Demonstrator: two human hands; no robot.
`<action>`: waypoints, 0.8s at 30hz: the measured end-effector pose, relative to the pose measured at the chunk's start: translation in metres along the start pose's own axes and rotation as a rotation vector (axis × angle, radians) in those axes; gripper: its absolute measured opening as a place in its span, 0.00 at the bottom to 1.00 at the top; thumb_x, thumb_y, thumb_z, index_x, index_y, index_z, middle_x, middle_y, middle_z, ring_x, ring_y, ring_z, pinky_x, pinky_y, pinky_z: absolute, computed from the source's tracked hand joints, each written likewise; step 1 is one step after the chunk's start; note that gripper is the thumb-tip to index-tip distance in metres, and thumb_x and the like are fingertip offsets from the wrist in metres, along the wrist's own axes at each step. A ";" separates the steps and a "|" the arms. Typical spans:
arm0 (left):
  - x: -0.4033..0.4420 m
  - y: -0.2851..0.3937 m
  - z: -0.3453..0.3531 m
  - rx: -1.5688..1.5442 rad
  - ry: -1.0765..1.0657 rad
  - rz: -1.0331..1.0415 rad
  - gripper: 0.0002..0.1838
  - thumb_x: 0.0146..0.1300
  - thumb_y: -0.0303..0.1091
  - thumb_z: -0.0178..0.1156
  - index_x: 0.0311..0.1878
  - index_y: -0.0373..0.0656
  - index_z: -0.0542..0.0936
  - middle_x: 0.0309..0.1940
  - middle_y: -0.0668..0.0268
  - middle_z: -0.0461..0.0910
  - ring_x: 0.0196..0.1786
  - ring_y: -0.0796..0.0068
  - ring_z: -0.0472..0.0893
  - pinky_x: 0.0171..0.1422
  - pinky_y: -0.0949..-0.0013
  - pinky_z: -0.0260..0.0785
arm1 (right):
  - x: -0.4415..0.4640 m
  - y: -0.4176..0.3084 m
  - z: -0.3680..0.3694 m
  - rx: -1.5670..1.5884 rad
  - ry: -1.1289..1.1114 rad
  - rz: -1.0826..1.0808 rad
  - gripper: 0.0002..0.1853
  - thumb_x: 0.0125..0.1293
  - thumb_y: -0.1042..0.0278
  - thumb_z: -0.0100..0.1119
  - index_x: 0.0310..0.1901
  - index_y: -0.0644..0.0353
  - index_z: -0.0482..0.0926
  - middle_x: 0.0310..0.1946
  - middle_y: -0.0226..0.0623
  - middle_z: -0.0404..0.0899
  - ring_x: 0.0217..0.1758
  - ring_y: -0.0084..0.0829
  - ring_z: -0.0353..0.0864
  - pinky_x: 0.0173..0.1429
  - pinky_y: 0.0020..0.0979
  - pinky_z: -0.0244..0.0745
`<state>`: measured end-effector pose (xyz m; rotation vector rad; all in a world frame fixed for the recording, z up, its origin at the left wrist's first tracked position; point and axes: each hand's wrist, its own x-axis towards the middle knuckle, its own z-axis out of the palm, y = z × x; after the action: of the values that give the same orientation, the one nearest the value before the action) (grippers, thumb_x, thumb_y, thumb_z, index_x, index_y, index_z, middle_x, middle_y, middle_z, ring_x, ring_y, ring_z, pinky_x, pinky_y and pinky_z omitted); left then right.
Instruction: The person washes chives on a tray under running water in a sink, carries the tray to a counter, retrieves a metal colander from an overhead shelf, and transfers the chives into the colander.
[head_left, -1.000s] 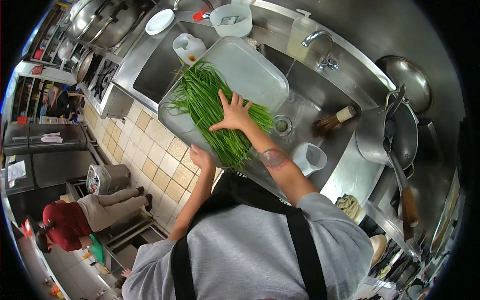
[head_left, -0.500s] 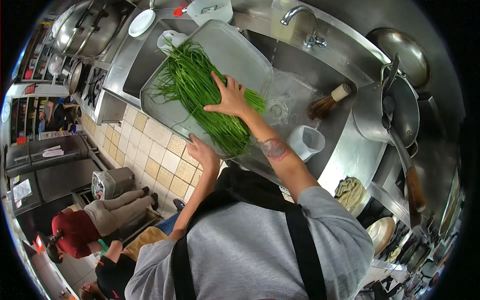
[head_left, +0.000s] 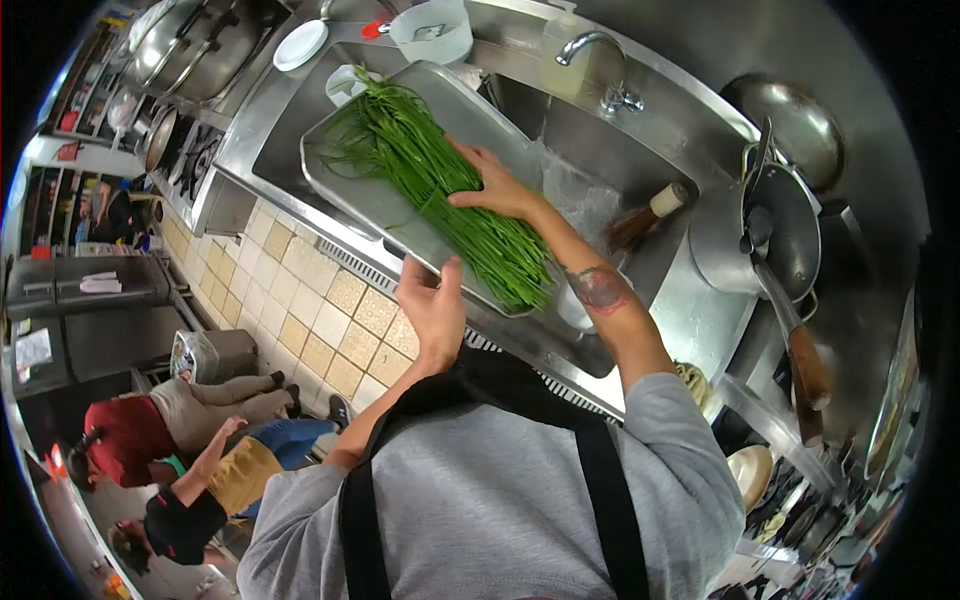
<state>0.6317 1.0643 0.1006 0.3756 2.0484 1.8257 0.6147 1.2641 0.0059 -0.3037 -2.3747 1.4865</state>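
A thick bundle of long green chives (head_left: 410,150) lies across a grey rectangular tray (head_left: 340,190) over the sink. My right hand (head_left: 495,185) is closed around the bundle's far side, its thumb across the top and its other fingers partly hidden. My left hand (head_left: 435,305) is at the tray's near rim, thumb against the edge and the other fingers partly out of sight below it. Beyond the tray, water splashes in the sink basin (head_left: 640,150) under the tap (head_left: 610,80).
A brush (head_left: 650,215) rests in the basin's right part. On the right counter stands a large pot (head_left: 715,245) with long-handled utensils, a wok (head_left: 790,125) behind it. A white tub (head_left: 430,35) sits at the back. Two people (head_left: 130,430) stand at lower left.
My right hand has gone from lying spread on the chives to curling around their far side. The tray has shifted slightly right and nearer, and my left hand has moved right along with its rim.
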 end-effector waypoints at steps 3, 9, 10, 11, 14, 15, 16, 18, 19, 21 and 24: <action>-0.006 0.009 0.003 -0.035 -0.011 0.041 0.08 0.55 0.25 0.58 0.37 0.32 0.74 0.25 0.70 0.76 0.26 0.86 0.69 0.29 0.79 0.60 | -0.006 -0.003 -0.005 0.032 -0.042 0.020 0.50 0.49 0.44 0.65 0.71 0.48 0.49 0.65 0.56 0.54 0.68 0.51 0.56 0.71 0.40 0.49; -0.017 0.019 -0.004 -0.007 0.100 0.118 0.13 0.45 0.28 0.60 0.35 0.32 0.76 0.23 0.60 0.76 0.25 0.76 0.72 0.30 0.68 0.67 | -0.017 -0.029 -0.007 0.163 -0.121 0.110 0.46 0.55 0.53 0.62 0.69 0.64 0.48 0.69 0.51 0.49 0.72 0.42 0.48 0.72 0.36 0.45; -0.018 0.030 -0.012 0.112 0.078 0.079 0.16 0.43 0.31 0.61 0.36 0.32 0.76 0.25 0.55 0.77 0.26 0.69 0.76 0.33 0.65 0.70 | -0.019 -0.025 -0.003 0.149 -0.078 0.119 0.44 0.56 0.55 0.60 0.69 0.63 0.49 0.68 0.49 0.51 0.71 0.41 0.51 0.71 0.36 0.49; -0.021 0.032 -0.015 0.035 0.040 0.056 0.20 0.43 0.29 0.60 0.43 0.33 0.76 0.29 0.59 0.78 0.32 0.73 0.76 0.38 0.67 0.71 | -0.022 -0.046 -0.005 0.313 -0.149 0.223 0.41 0.59 0.58 0.58 0.69 0.62 0.50 0.67 0.46 0.55 0.67 0.39 0.58 0.68 0.35 0.56; -0.024 0.046 -0.024 0.012 0.057 0.168 0.20 0.41 0.33 0.63 0.38 0.30 0.75 0.28 0.51 0.77 0.32 0.63 0.79 0.36 0.63 0.71 | -0.043 -0.022 -0.002 0.368 -0.183 0.307 0.35 0.62 0.62 0.53 0.69 0.60 0.52 0.63 0.44 0.61 0.62 0.36 0.65 0.64 0.33 0.61; -0.024 0.055 -0.029 0.009 0.060 0.161 0.19 0.41 0.33 0.63 0.36 0.30 0.75 0.27 0.49 0.78 0.30 0.57 0.79 0.35 0.61 0.71 | -0.050 -0.024 0.002 0.356 -0.177 0.315 0.35 0.63 0.62 0.53 0.68 0.60 0.52 0.63 0.44 0.62 0.62 0.36 0.65 0.64 0.33 0.61; -0.027 0.068 -0.032 0.013 0.059 0.127 0.18 0.41 0.34 0.63 0.35 0.30 0.76 0.25 0.48 0.78 0.29 0.53 0.79 0.35 0.60 0.71 | -0.055 -0.026 0.008 0.343 -0.181 0.324 0.34 0.63 0.62 0.53 0.68 0.60 0.52 0.63 0.44 0.62 0.62 0.36 0.65 0.64 0.33 0.61; -0.025 0.064 -0.031 0.007 0.071 0.200 0.16 0.41 0.33 0.62 0.31 0.30 0.75 0.25 0.45 0.77 0.31 0.48 0.79 0.36 0.56 0.71 | -0.058 -0.029 0.026 0.313 -0.199 0.325 0.33 0.63 0.61 0.53 0.68 0.60 0.53 0.62 0.44 0.62 0.62 0.36 0.65 0.64 0.33 0.62; -0.025 0.062 -0.031 0.023 0.104 0.248 0.15 0.42 0.33 0.62 0.30 0.30 0.75 0.25 0.44 0.77 0.32 0.47 0.79 0.36 0.56 0.71 | -0.058 -0.033 0.035 0.303 -0.211 0.323 0.33 0.63 0.61 0.53 0.67 0.60 0.54 0.62 0.44 0.63 0.62 0.36 0.65 0.64 0.33 0.62; -0.029 0.067 -0.033 -0.051 0.096 0.251 0.15 0.41 0.33 0.62 0.28 0.31 0.74 0.24 0.45 0.77 0.32 0.46 0.79 0.36 0.55 0.71 | -0.057 -0.036 0.053 0.280 -0.219 0.317 0.32 0.63 0.61 0.52 0.67 0.60 0.55 0.62 0.44 0.63 0.61 0.37 0.65 0.64 0.33 0.62; -0.034 0.070 -0.041 -0.079 0.070 0.246 0.15 0.39 0.32 0.62 0.27 0.30 0.73 0.23 0.45 0.77 0.31 0.45 0.79 0.35 0.55 0.71 | -0.052 -0.042 0.076 0.251 -0.252 0.310 0.31 0.64 0.61 0.52 0.66 0.60 0.56 0.61 0.44 0.64 0.61 0.37 0.65 0.63 0.33 0.62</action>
<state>0.6414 1.0219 0.1773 0.5711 2.0441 2.0835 0.6338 1.1652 0.0046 -0.4631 -2.3700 2.0531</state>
